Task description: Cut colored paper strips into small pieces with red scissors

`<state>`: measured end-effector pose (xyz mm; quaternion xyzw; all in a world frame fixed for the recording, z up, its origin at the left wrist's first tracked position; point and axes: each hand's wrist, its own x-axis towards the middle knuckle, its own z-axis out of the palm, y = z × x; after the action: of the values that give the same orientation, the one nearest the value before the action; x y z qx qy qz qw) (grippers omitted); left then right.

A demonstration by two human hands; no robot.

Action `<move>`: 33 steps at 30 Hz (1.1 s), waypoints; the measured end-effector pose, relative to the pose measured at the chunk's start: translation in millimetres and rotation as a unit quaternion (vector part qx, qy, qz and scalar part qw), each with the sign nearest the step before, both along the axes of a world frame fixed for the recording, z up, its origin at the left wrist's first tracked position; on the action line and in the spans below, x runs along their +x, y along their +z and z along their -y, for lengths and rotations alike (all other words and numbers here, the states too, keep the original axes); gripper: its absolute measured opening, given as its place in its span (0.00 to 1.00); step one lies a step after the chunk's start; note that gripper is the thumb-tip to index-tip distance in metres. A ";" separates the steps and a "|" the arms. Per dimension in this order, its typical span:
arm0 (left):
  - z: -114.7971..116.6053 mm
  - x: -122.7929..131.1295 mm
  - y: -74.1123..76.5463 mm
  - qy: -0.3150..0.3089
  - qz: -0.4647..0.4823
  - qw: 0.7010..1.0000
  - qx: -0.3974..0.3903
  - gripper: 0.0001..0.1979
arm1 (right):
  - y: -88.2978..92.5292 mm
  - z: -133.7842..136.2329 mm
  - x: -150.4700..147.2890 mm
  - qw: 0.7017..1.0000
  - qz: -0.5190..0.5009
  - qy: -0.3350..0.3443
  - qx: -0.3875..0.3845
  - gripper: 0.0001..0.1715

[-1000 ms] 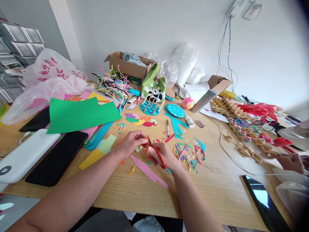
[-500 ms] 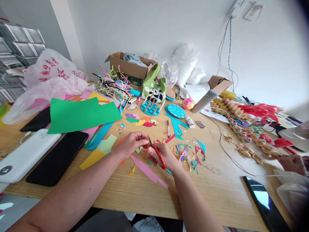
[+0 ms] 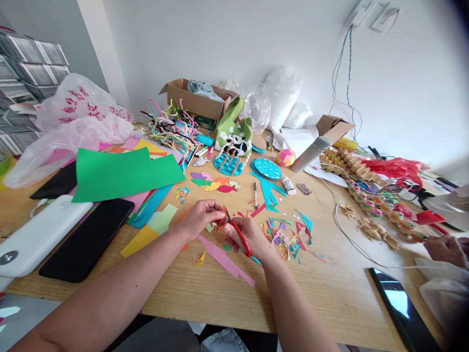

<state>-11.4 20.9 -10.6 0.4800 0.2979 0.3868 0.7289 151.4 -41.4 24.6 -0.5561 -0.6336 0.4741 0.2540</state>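
Note:
My right hand (image 3: pixel 252 237) is closed around the red handles of a pair of scissors (image 3: pixel 242 238), whose blades point up and to the left. Against the blade tips, my left hand (image 3: pixel 205 217) pinches a small orange piece of paper (image 3: pixel 219 228), mostly covered by the fingers. Below the hands lies a pink paper strip (image 3: pixel 225 259) with a small yellow scrap (image 3: pixel 200 258) beside it. Cut paper fish (image 3: pixel 214 183) in several colours lie beyond my hands. A heap of coloured paper offcuts (image 3: pixel 284 234) spreads to the right of the scissors.
Green paper sheets (image 3: pixel 124 176), a black phone (image 3: pixel 88 240) and a white power bank (image 3: pixel 40 234) lie left. Ahead are a green panda bag (image 3: pixel 231 129), blue discs (image 3: pixel 267 169) and a marker (image 3: pixel 255 195). Another person's hand (image 3: pixel 445 248) and a phone (image 3: pixel 403 305) are at right.
Both hands stay in nearly the same place. The scissor blades and the orange paper between my hands have shifted very slightly.

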 end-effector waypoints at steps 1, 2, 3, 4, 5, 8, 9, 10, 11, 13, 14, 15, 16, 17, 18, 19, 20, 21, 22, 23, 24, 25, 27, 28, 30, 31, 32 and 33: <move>0.0 0.0 0.1 0.000 0.002 1.000 -0.001 0.05 | 0.1 -0.1 0.1 1.000 0.000 0.000 0.001 0.32; 0.1 0.0 0.5 -0.001 0.004 1.000 -0.003 0.05 | 0.2 -0.2 0.1 1.000 -0.001 0.000 0.002 0.32; 0.3 0.1 1.1 -0.001 0.007 1.000 -0.004 0.05 | 0.3 -0.3 0.1 1.000 -0.003 0.000 0.004 0.31; 0.6 0.2 2.0 -0.003 0.009 1.000 -0.004 0.05 | 0.4 -0.4 0.1 1.000 -0.006 0.000 0.005 0.31; 1.0 0.3 2.9 -0.006 0.011 1.000 -0.004 0.05 | 0.5 -0.4 0.0 1.000 -0.009 -0.001 0.005 0.31; 2.1 0.6 5.5 -0.016 0.018 1.000 -0.005 0.05 | 0.7 -0.5 -0.4 1.000 -0.013 -0.006 -0.001 0.30; 2.5 0.8 6.1 -0.018 0.021 1.000 -0.006 0.05 | 0.6 -0.5 -0.6 1.000 -0.014 -0.009 -0.003 0.29; 2.7 0.9 6.5 -0.017 0.023 1.000 -0.008 0.06 | 0.4 -0.5 -0.7 1.000 -0.015 -0.011 -0.004 0.29; 3.0 1.0 6.7 -0.016 0.026 0.999 -0.011 0.06 | 0.2 -0.5 -0.8 1.000 -0.015 -0.013 -0.005 0.29; 3.3 1.2 6.7 -0.015 0.031 0.999 -0.018 0.06 | -0.3 -0.6 -0.9 1.000 -0.013 -0.016 -0.005 0.28; 3.3 1.3 6.6 -0.015 0.034 0.999 -0.022 0.06 | -0.6 -0.7 -0.9 1.000 -0.012 -0.017 -0.006 0.28; 3.4 1.4 6.4 -0.016 0.036 0.999 -0.026 0.07 | -0.9 -0.8 -0.8 1.000 -0.012 -0.017 -0.006 0.28; 3.3 1.4 6.2 -0.016 0.038 0.999 -0.031 0.07 | -1.2 -0.8 -0.8 1.000 -0.013 -0.018 -0.006 0.28; 3.3 1.5 6.1 -0.014 0.039 0.999 -0.036 0.07 | -1.5 -0.9 -0.8 1.000 -0.013 -0.019 -0.007 0.28; 3.3 1.6 6.0 -0.012 0.039 0.998 -0.041 0.07 | -1.8 -0.9 -0.8 1.000 -0.014 -0.019 -0.008 0.28; 3.3 1.6 6.0 -0.010 0.039 0.998 -0.045 0.08 | -2.2 -0.9 -0.8 1.000 -0.015 -0.020 -0.008 0.28; 3.4 1.6 6.0 -0.008 0.040 0.998 -0.049 0.08 | -2.6 -0.9 -0.8 1.000 -0.015 -0.020 -0.008 0.28; 3.4 1.6 6.0 -0.006 0.040 0.998 -0.053 0.08 | -3.1 -0.8 -0.8 1.000 -0.014 -0.021 -0.007 0.28; 3.5 1.6 6.1 -0.005 0.040 0.998 -0.055 0.08 | -3.7 -0.8 -0.7 1.000 -0.013 -0.021 -0.006 0.28; 3.5 1.6 6.0 -0.003 0.040 0.998 -0.057 0.08 | -4.3 -0.8 -0.6 1.000 -0.011 -0.020 -0.005 0.28; 3.5 1.5 5.9 -0.003 0.040 0.997 -0.059 0.08 | -5.0 -0.8 -0.5 1.000 -0.009 -0.019 -0.005 0.27; 3.5 1.5 5.6 -0.003 0.040 0.997 -0.060 0.08 | -5.6 -0.7 -0.4 1.000 -0.007 -0.017 -0.004 0.27; 3.2 1.4 4.8 -0.005 0.040 0.997 -0.061 0.08 | -6.7 -0.7 0.0 1.000 -0.005 -0.015 -0.003 0.27; 3.0 1.3 4.3 -0.004 0.040 0.997 -0.061 0.08 | -7.1 -0.8 0.1 1.000 -0.005 -0.015 -0.003 0.27; 2.5 1.3 3.4 -0.002 0.036 0.998 -0.058 0.08 | -7.5 -0.9 0.4 1.000 -0.004 -0.016 -0.002 0.27; 2.4 1.3 3.3 -0.001 0.033 0.998 -0.056 0.08 | -7.6 -1.0 0.5 1.000 -0.004 -0.016 -0.002 0.27; 2.3 1.3 3.4 -0.002 0.030 0.998 -0.054 0.08 | -7.5 -1.0 0.5 1.000 -0.003 -0.015 -0.003 0.27; 2.4 1.3 3.7 -0.005 0.027 0.998 -0.053 0.08 | -7.4 -1.1 0.6 1.000 -0.002 -0.015 -0.004 0.27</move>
<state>-10.2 18.5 -6.9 0.4316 0.2958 0.3800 0.7627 152.0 -40.3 17.2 -0.5656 -0.6225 0.4743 0.2600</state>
